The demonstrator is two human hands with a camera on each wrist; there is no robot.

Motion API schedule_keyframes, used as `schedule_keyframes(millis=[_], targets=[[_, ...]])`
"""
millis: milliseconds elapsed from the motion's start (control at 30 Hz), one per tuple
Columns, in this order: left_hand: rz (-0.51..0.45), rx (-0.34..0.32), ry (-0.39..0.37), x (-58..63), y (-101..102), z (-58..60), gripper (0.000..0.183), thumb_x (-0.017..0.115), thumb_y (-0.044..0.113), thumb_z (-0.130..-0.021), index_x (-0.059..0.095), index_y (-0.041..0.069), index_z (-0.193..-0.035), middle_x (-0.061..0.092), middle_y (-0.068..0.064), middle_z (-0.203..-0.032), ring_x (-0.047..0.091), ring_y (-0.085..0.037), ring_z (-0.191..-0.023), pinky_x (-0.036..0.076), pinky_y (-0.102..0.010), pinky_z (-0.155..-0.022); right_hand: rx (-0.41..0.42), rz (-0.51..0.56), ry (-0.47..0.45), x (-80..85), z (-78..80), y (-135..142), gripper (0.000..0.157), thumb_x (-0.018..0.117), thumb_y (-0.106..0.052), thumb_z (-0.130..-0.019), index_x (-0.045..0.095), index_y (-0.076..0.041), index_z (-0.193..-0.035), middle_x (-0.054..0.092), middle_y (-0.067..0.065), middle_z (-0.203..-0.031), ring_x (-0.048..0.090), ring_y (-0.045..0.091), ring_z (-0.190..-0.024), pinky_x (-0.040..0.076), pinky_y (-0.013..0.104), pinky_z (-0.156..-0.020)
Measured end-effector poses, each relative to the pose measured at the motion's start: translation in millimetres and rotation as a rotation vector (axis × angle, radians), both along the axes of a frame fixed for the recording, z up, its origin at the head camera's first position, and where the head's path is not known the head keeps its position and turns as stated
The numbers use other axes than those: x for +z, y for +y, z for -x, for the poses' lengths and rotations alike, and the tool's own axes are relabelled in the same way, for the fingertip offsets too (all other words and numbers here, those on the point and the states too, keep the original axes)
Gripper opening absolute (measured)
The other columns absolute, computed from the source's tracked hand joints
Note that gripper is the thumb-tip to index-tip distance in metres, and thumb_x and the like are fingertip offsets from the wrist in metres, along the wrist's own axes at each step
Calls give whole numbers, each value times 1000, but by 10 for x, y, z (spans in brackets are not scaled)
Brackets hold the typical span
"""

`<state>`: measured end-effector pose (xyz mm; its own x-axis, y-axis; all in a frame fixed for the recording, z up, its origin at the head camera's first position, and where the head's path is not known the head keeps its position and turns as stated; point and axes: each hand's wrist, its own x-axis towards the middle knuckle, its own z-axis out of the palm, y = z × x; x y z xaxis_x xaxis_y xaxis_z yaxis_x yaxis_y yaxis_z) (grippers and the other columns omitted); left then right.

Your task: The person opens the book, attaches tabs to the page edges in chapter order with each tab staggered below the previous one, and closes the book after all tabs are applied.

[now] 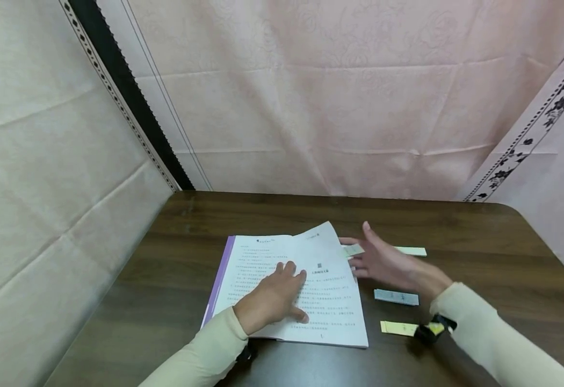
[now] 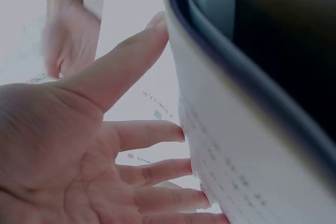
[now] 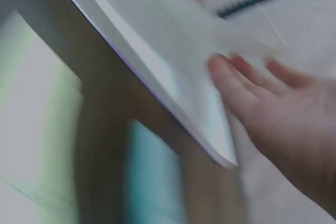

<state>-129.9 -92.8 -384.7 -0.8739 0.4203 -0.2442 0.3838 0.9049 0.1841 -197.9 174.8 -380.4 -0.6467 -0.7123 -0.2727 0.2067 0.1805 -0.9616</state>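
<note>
An open book (image 1: 330,306) with a purple left edge lies on the table, its printed pages facing up. My left hand (image 1: 274,295) rests on the pages near the middle, fingers spread; in the left wrist view its fingertips touch the paper. At the book's right side is my right hand (image 1: 383,260), thumb raised and fingers straight, their tips partly hidden behind a page whose upper corner is lifted. A pale green sticky tab (image 1: 353,250) sticks out from the page edge by those fingers. The right wrist view, blurred, has the right hand (image 3: 294,119) against the page side.
Right of the book lie a pale green strip of sticky tabs (image 1: 412,251), a blue strip (image 1: 396,297) and a yellow strip (image 1: 398,328), the last partly covered by the black wrist device (image 1: 427,334). Pale cloth (image 1: 311,107) hangs behind the brown table (image 1: 166,301).
</note>
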Motion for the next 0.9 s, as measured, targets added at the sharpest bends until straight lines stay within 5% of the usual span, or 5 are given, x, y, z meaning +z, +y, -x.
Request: schedule_keyframes(millis=[233,400,500,633,900], targets=[[-113,-5,-75,-10,-91,16,87,77,57,-92,52,0,-153,40,-24,-163,38,-37,-153,40,-54,-119,-104,106,-47,-245,-601,-325,79,20,-60,-113,9,-7,-169,22,25,-171,24,42,-156,21,61,-125],[-377,32,-230,-13,-141,54,83,36,68,-107,51,2,-155,33,-22,-168,32,-36,-156,34,-54,-123,-95,11,20,-230,-884,-483,83,11,-66,-109,4,-10,-170,27,28,-168,34,47,-152,24,68,-121],[-555,76,-328,-10,-127,74,88,24,70,-108,45,2,-158,37,-19,-167,35,-35,-155,30,-54,-124,-43,-31,140,-260,-964,-567,72,4,-55,-112,-7,-13,-170,7,21,-175,15,42,-159,16,65,-125],[-751,182,-438,6,-105,99,87,30,69,-108,47,-1,-156,48,-19,-160,41,-36,-151,32,-57,-123,-3,-111,302,-301,-1011,-657,62,9,-44,-116,-11,-20,-169,-14,5,-176,-11,30,-160,1,64,-125],[-1210,400,-725,73,-537,268,45,48,17,-107,55,-14,-139,75,-15,-117,73,-22,-103,61,-37,-89,33,-349,528,-253,-1075,-672,70,34,-52,-114,2,-28,-171,-4,-3,-178,5,24,-162,20,62,-125]])
